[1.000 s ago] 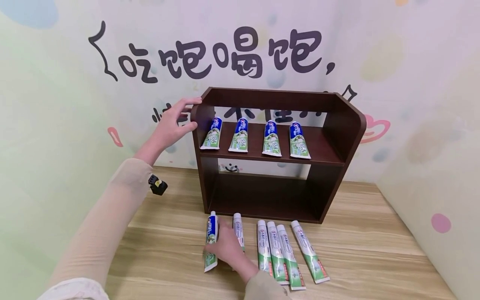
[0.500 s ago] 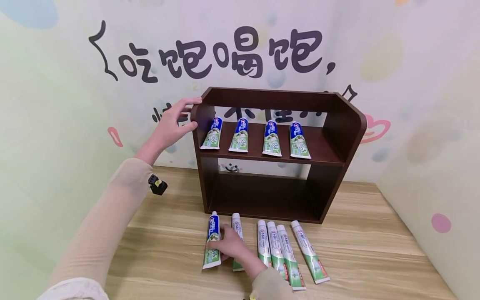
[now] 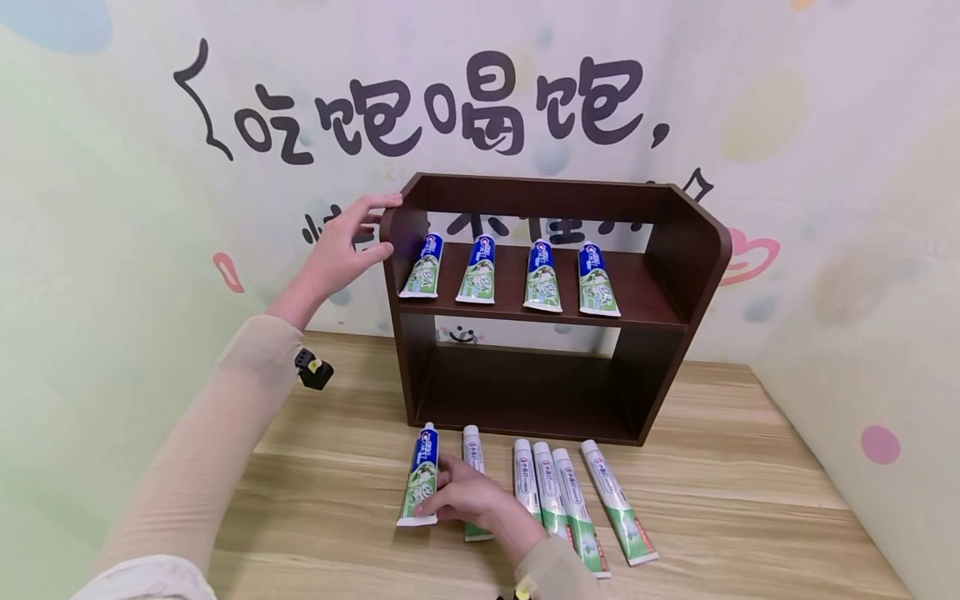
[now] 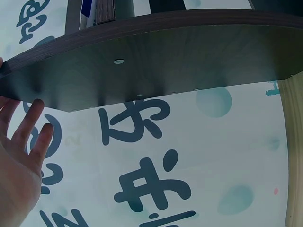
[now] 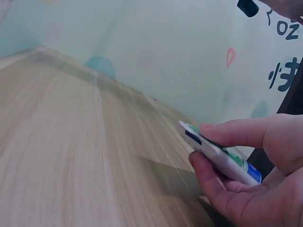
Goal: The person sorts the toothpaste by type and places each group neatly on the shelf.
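My right hand [image 3: 468, 496] pinches a blue and green toothpaste tube [image 3: 422, 471] by its right edge near the flat end, cap pointing away from me. In the right wrist view, thumb and fingers hold the tube [image 5: 225, 158] tilted above the wooden tabletop. My left hand [image 3: 343, 250] rests at the upper left side of a dark brown two-tier shelf [image 3: 536, 196], its fingers mostly straight. The left wrist view has those fingers [image 4: 31, 125] at the outer face of the side panel [image 4: 156, 61]. Several matching tubes [image 3: 542, 279] lie apart in a row on the upper tier.
Several white and green toothpaste tubes [image 3: 618, 504] lie on the wooden table [image 3: 750, 467] in front of the shelf, one partly behind my right hand. A small black object [image 3: 313, 371] shows beside my left sleeve. Printed walls stand close behind and at both sides.
My right hand has taken hold of the blue and green tube, which now sits tilted and slightly further left. The white tube beside it shows more. My left hand has stayed at the shelf.
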The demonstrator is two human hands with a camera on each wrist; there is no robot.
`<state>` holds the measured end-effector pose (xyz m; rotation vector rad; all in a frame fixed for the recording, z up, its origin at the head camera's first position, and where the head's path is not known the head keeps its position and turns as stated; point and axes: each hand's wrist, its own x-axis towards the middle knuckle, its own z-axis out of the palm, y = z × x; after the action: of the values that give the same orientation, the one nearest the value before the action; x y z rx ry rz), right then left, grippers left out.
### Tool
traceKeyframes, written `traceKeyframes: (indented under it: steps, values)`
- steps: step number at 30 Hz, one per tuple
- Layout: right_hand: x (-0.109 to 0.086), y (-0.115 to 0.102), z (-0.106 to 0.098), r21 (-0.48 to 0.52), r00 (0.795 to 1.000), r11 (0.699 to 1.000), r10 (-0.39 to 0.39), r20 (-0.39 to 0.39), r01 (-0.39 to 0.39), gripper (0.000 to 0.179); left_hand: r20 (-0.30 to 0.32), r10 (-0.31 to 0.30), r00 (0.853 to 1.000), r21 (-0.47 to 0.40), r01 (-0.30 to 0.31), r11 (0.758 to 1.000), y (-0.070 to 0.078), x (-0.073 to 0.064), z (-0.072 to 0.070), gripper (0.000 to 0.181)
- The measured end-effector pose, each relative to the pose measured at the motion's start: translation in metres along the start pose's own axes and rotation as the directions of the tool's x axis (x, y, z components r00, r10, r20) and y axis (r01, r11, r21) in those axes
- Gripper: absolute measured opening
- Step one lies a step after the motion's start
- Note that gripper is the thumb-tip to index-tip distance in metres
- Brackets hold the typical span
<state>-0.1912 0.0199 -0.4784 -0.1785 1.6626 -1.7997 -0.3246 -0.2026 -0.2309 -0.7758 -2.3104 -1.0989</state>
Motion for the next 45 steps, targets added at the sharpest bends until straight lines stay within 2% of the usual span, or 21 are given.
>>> traceKeyframes:
  steps: [5,11,15,26,36,41,45]
  values:
    - [-0.002,0.003,-0.002,0.017,0.999,0.999,-0.044,0.001,0.044,0.075,0.004,0.004,1.0,0.011,-0.004,1.0,0.0,0.0,-0.001,0.053]
    - [-0.009,-0.003,-0.006,0.034,0.996,0.996,-0.084,-0.013,0.084,0.082,0.003,0.003,1.0,0.012,-0.003,1.0,0.001,-0.001,-0.001,0.053]
    - [-0.019,-0.011,-0.011,0.035,0.994,0.994,-0.105,0.018,0.105,0.086,0.003,0.006,1.0,0.011,-0.006,1.0,0.002,-0.001,-0.001,0.053]
    - [-0.047,-0.038,-0.018,-0.078,0.986,0.983,-0.164,0.03,0.165,0.088,0.002,0.004,1.0,0.023,-0.004,1.0,0.005,-0.002,-0.001,0.053]
    - [-0.064,-0.061,-0.022,-0.134,0.966,0.957,-0.255,0.046,0.259,0.085,0.012,0.009,1.0,0.049,-0.01,0.999,0.003,-0.001,-0.002,0.053]
    - [-0.073,-0.07,-0.023,-0.147,0.965,0.954,-0.263,0.019,0.263,0.084,0.021,0.036,0.999,0.075,-0.037,0.996,0.003,0.002,-0.005,0.054]
    - [-0.079,-0.076,-0.024,-0.151,0.96,0.949,-0.28,-0.005,0.276,0.085,0.027,0.074,0.997,0.065,-0.075,0.995,0.005,0.004,-0.004,0.054]
